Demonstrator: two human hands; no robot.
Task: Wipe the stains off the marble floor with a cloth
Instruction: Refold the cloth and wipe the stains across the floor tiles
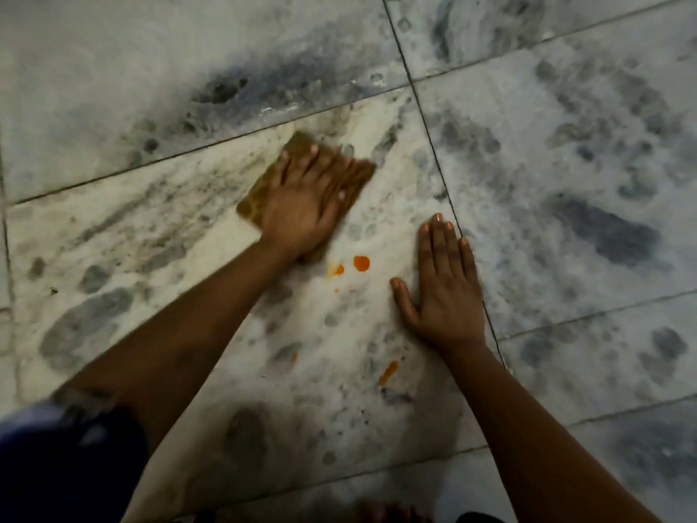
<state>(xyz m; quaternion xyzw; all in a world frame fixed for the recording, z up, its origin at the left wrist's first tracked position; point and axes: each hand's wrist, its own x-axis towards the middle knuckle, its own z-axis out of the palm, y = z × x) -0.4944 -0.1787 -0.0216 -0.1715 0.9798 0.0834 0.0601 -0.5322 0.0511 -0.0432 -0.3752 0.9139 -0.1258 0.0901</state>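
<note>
The left hand (301, 205) presses flat on one brown cloth (332, 171). The right hand (445, 285) lies flat on the marble floor (565, 183). Four orange stains (361, 263) sit between the hands.

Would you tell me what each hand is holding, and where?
Neither grips anything: the left hand presses flat on the cloth's middle; the right hand rests on the floor.

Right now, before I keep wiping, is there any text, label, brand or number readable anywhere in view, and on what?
None: no word, label, brand, number or sign shows in this view.
The cloth under the left hand: brown, no print or tag visible.
The marble floor: only grey veining and orange stains.
The right hand lies flat on bare tile.
</note>
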